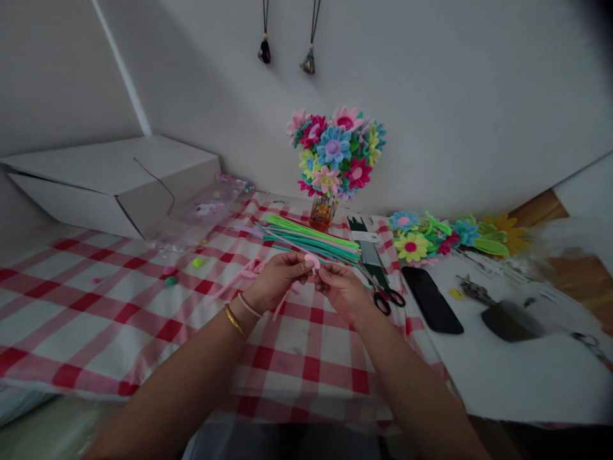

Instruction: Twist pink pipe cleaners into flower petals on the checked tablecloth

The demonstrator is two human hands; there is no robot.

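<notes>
Between my two hands, above the checked tablecloth, a pink pipe cleaner (313,260) is bent into a small curve. My left hand (282,276) pinches one side of it with thumb and forefinger. On the other side, my right hand (341,285) grips its end with closed fingertips. More pink pipe cleaners (243,273) lie on the cloth just left of my left hand. Behind my hands rests a bundle of green, teal and lilac pipe cleaners (311,239). Black-handled scissors (389,299) lie right of my right hand.
A glass vase (322,212) holding colourful fuzzy flowers (335,153) stands at the back. Dark green stems (371,246) lie near the scissors. Finished flowers (412,246), a phone (431,300) and keys (474,291) lie to the right. A white box (119,179) stands at the left.
</notes>
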